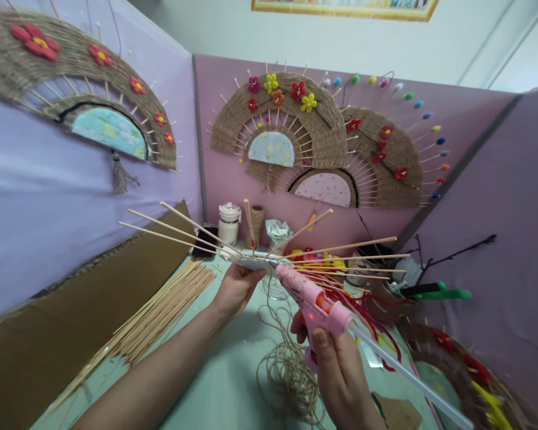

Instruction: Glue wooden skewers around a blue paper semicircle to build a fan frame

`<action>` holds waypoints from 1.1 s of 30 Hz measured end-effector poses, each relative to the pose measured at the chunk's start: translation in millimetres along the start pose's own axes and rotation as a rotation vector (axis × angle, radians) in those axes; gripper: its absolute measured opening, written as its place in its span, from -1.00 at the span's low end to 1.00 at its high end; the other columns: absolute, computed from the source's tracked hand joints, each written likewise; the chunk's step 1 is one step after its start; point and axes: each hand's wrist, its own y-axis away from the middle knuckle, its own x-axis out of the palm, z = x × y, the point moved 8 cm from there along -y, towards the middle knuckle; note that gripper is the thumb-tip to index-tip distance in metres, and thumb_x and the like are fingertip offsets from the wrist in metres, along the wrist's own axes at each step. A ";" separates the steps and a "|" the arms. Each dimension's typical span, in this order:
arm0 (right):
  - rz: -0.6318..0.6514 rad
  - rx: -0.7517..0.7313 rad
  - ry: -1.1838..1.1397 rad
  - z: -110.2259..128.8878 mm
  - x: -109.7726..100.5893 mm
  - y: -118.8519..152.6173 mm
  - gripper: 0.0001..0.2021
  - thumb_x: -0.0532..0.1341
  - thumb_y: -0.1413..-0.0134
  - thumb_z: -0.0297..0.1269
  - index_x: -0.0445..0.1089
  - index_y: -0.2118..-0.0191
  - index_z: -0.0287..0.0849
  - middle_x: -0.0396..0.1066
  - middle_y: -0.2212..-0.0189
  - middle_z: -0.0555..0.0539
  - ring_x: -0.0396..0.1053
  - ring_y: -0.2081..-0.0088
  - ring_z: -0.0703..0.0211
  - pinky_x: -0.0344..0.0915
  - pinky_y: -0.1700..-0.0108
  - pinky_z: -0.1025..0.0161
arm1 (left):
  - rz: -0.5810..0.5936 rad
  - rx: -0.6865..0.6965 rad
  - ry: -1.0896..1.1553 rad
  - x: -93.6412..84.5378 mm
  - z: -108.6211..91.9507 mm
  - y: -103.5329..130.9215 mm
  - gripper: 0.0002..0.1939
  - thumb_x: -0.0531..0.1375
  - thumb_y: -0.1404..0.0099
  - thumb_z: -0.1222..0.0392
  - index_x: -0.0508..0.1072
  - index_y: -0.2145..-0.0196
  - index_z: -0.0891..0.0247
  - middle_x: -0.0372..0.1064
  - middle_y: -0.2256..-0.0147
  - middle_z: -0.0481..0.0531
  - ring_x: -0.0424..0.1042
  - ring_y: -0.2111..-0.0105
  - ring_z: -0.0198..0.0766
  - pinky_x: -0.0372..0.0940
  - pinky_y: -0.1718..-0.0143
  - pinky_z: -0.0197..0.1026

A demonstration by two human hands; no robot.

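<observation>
My left hand (240, 291) pinches the near edge of a pale, flat piece (251, 261), seen nearly edge-on, with several thin wooden sticks (349, 246) fanning out from it to both sides and away from me. Wrapped round the handle of a pink glue gun (311, 298) is my right hand (336, 364). The gun's tip meets or hovers close to the piece's right part; contact cannot be made out. A red light glows on its side, and a clear glue stick (412, 373) trails from its rear. Twine (271, 292) hangs below the piece.
Tangled twine (291, 376) lies on the green table (224, 382) between my arms. Loose sticks (161, 310) and cardboard (85, 292) are at left. Behind stand a white bottle (229, 224) and a twine spool (256, 224). Red strips, scissors and a woven fan (457, 358) sit at right.
</observation>
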 end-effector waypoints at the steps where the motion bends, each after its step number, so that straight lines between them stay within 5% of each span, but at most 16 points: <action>1: 0.000 0.003 -0.001 -0.2 0.0 0.1 -0.52 -0.01 -0.23 0.16 0.41 0.28 -0.17 0.37 0.45 -0.08 0.22 0.49 0.20 0.14 0.54 0.31 | -0.005 -0.001 0.001 -0.6 0.2 0.1 -0.71 0.46 0.09 0.32 0.57 0.34 0.26 0.58 0.30 0.03 0.50 0.18 -0.15 0.25 -0.07 -0.06; 33: -0.029 -0.072 0.092 9.3 -8.5 -5.5 -0.49 -0.03 -0.26 0.14 0.43 0.33 -0.20 0.33 0.53 -0.06 0.25 0.53 0.20 0.22 0.51 0.30 | -0.044 0.025 0.035 -5.2 -1.6 -2.6 -0.68 0.47 0.13 0.31 0.56 0.35 0.26 0.57 0.33 -0.01 0.49 0.24 -0.23 0.28 0.02 -0.14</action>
